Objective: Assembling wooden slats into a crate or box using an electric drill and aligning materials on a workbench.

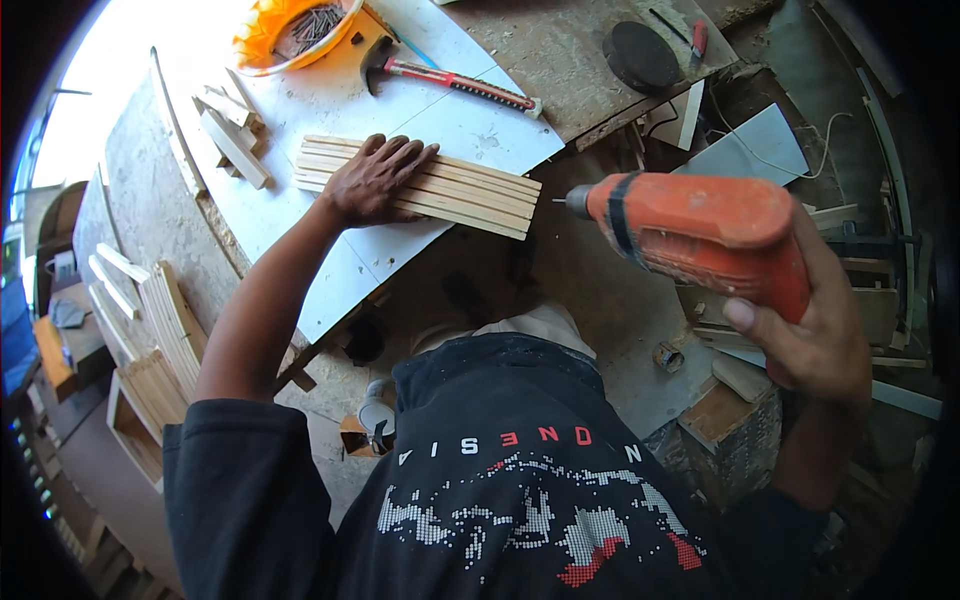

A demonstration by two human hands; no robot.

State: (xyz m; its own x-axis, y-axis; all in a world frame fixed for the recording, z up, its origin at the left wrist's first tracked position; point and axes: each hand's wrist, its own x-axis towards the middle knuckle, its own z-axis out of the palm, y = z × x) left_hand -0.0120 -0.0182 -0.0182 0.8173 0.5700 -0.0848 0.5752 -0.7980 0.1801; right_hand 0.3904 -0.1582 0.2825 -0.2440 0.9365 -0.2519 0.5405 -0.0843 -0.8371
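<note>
Left of the upper centre, your left hand [372, 187] was clasped over a bundle of wooden slats [475, 196] on the white tabletop [342, 283]. The slats' long axis ran rightward and slightly down, their right ends past its edge. Just beyond those ends, apart in view, the orange drill [705, 225] pointed its bit [559, 200] left; your right hand [822, 335], farther from the slats, gripped its handle at frame right.

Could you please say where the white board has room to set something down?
The white board is largely bare at its near corner, beside the left forearm, and between the hammer and slats. It is crowded at the far end by the bowl, and on the left by offcuts.
</note>
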